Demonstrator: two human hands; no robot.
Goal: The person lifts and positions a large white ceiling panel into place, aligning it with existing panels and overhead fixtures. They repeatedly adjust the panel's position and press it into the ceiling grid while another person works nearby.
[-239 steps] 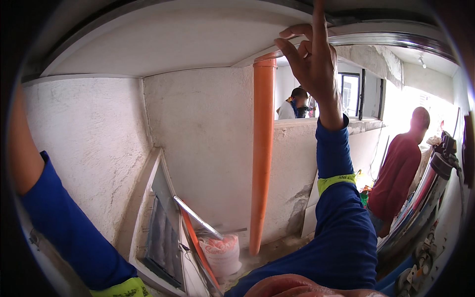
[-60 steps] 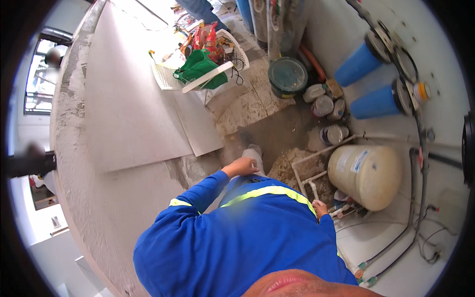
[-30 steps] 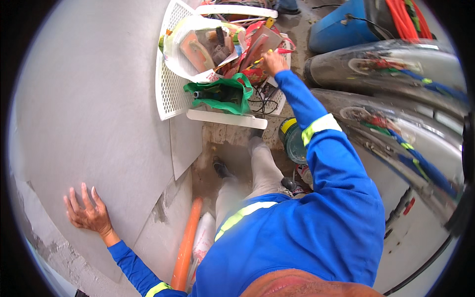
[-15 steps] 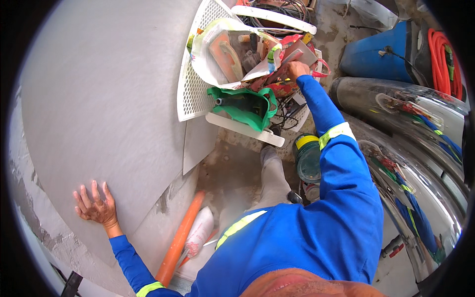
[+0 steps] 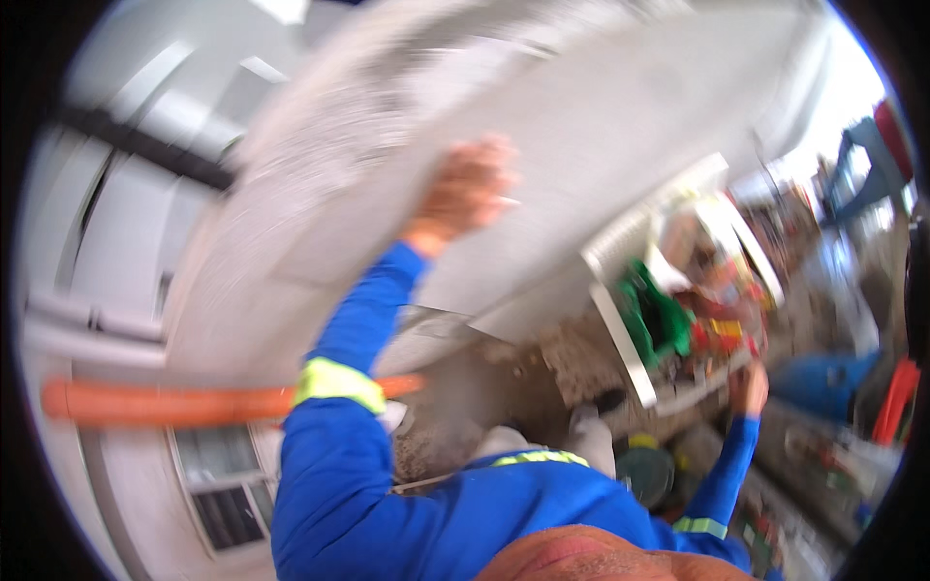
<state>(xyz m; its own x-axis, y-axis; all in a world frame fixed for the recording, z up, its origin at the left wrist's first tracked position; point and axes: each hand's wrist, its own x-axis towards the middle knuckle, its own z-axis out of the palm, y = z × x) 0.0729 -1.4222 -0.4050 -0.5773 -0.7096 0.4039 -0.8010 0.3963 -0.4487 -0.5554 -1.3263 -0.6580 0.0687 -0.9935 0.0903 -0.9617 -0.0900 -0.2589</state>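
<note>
My left hand [image 5: 467, 189] is raised in front of the large grey wall [image 5: 572, 126], smeared by motion. A small whitish bit shows by its fingers; I cannot make out whether the hand holds it. To the right, my right hand [image 5: 749, 389] hangs low beside the white plastic chair [image 5: 623, 344], close to a red bag [image 5: 722, 324] loaded with tools. Blur hides its fingers. On the chair there also sit a green cloth bag [image 5: 654, 315] and a white bag [image 5: 686, 237] with tools inside.
An orange pipe [image 5: 184, 402] runs behind my left arm. A dark green bucket [image 5: 645, 476] stands near my legs. Further right are a blue container [image 5: 823, 384] and a coiled red hose [image 5: 896, 402]. A window [image 5: 223, 484] lies at the lower left.
The view has swung left, with the chair now further right. My left hand has come off its flat spot on the wall panel. My right hand has left the red bag's opening.
</note>
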